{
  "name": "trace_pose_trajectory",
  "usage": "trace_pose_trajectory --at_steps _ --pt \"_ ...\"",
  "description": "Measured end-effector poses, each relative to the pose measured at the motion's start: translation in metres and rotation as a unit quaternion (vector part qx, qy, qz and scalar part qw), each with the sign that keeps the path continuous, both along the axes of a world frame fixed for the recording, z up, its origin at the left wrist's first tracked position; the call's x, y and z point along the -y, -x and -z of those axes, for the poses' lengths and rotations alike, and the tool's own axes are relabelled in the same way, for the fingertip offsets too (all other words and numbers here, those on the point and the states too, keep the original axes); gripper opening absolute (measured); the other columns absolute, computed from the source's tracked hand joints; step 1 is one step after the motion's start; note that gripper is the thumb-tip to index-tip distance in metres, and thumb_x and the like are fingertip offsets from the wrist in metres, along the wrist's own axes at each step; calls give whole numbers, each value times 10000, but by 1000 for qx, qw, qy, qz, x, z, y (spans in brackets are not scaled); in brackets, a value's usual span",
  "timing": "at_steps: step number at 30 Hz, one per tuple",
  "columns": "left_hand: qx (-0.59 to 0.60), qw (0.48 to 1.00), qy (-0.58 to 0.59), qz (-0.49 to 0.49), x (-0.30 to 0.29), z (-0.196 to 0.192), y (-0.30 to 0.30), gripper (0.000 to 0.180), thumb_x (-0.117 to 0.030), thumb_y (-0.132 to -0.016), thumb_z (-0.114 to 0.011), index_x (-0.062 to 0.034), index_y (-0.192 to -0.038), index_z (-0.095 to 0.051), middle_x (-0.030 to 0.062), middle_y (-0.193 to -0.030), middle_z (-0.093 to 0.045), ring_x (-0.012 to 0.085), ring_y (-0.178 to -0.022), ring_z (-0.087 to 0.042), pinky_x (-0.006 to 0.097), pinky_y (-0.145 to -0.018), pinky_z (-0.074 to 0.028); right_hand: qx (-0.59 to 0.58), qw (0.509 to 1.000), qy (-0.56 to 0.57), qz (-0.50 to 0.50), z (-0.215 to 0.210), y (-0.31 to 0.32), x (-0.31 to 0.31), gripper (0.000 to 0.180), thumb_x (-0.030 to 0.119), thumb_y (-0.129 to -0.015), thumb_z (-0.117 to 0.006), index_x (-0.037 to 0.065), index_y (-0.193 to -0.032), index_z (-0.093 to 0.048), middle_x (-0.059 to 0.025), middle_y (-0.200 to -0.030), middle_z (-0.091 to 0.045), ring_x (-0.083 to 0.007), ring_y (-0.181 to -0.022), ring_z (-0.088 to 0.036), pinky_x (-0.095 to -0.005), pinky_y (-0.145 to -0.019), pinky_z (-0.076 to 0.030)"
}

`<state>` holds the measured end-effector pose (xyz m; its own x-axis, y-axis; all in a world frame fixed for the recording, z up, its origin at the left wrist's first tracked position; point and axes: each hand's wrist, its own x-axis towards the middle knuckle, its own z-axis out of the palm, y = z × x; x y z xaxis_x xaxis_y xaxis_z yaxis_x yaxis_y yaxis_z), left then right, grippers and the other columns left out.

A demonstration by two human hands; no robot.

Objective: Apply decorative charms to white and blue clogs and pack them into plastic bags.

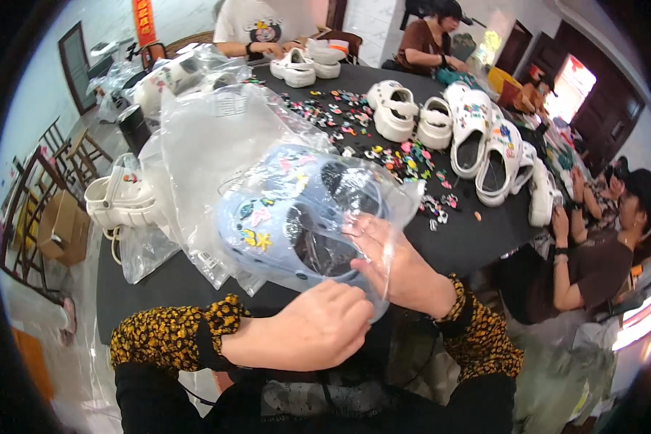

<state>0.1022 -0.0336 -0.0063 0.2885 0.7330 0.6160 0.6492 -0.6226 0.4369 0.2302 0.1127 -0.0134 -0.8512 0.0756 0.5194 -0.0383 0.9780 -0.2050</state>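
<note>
A pair of light blue clogs point(249, 228) with colourful charms, a yellow star-shaped one among them, lies in a clear plastic bag point(405, 199) in front of me. My left hand point(304, 325) is closed on the near edge of that bag, knuckles up, just below the clogs. To its right, my right hand point(398, 260) has its fingers apart against the clogs' heel side. Film covers part of those fingers; whether they are inside the bag I cannot tell. Both forearms wear yellow-and-black patterned sleeve covers point(155, 338).
Flat clear bags point(220, 137) pile up beyond the clogs, with a white clog point(123, 197) at left. Many small charms point(412, 163) lie scattered on the black table point(456, 242). White clogs point(471, 123) stand at right. Several people sit around the table. A black bottle point(132, 129) stands far left.
</note>
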Motion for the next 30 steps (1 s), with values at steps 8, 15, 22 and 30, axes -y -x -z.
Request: trace_pose_trajectory --at_steps 8,15,22,30 --pt "-39 990 -48 -127 5 -10 65 173 -63 -740 -638 -17 -874 -539 136 -798 -528 324 -759 -545 406 -676 -445 186 968 -148 75 -3 28 -23 495 275 -751 -695 -41 -1096 -535 -208 -999 -583 -359 -981 -540 -462 -896 -382" --pt "18 934 35 -356 -20 15 192 160 -137 -818 -592 19 -849 -601 189 -839 -594 330 -743 -582 392 -685 -470 129 973 -192 22 0 52 -37 447 213 -717 -692 -51 -1038 -528 -147 -699 -577 -331 -663 -592 -449 -676 -457" --pt "174 818 442 -325 -28 32 221 482 -400 -928 -467 51 -907 -637 131 -737 -619 206 -633 -573 333 -606 -464 96 942 -320 43 13 40 -35 160 111 -701 -627 -37 -761 -607 -192 -961 -563 -428 -834 -556 -568 -706 -442" --pt "350 785 449 -244 -38 17 197 587 -521 -931 -440 29 -1065 -595 73 -791 -609 133 -601 -544 276 -501 -459 44 966 -245 67 -53 -1 -12 278 54 -677 -600 -62 -930 -594 -194 -781 -540 -330 -731 -538 -489 -777 -422"
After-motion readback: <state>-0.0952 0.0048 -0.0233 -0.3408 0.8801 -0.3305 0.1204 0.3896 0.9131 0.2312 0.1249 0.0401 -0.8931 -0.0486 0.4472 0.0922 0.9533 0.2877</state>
